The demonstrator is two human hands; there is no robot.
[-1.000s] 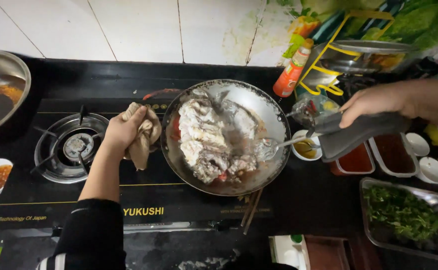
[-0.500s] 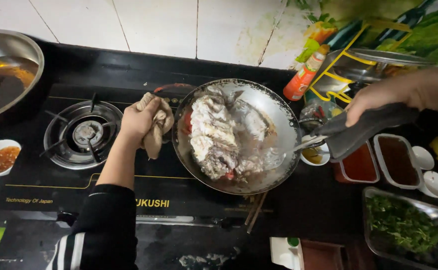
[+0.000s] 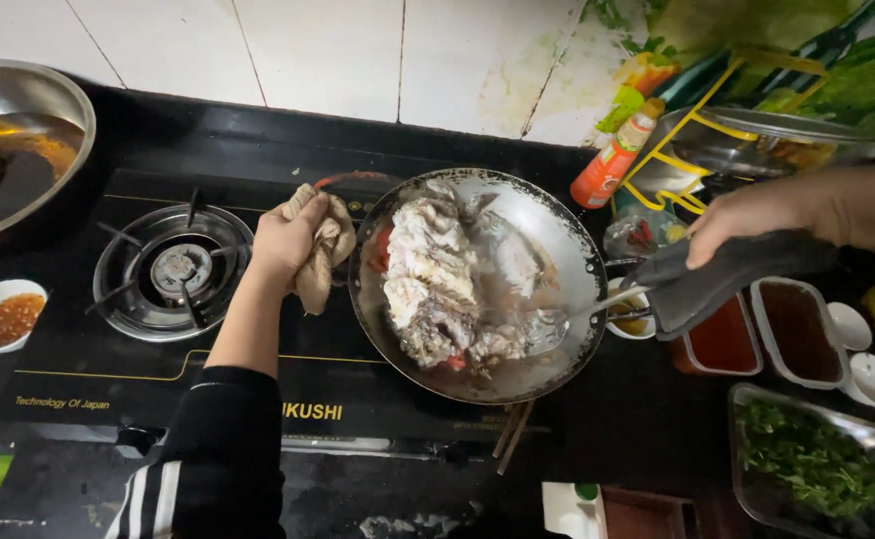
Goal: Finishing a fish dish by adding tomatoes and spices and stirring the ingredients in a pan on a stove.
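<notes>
Black glass stovetop (image 3: 78, 389) below white tiled wall. Your left hand (image 3: 283, 240) clamps beige folded cloth (image 3: 323, 250) on rim of round steel wok (image 3: 477, 284), likely against heat. Your right hand (image 3: 747, 225), fingers curled, holds dark-wrapped ladle handle (image 3: 717, 279); bowl rests beside pale fish pieces (image 3: 433, 279).

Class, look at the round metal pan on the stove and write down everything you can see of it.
The pan is a wide, round, shiny metal wok, tilted towards its lower side. It holds large pale pieces of cooked fish with red bits in thin liquid. The left hand grips its left rim through a beige cloth. The right hand holds a dark-handled ladle resting inside. It sits on the black stove, right of a gas burner.
</notes>
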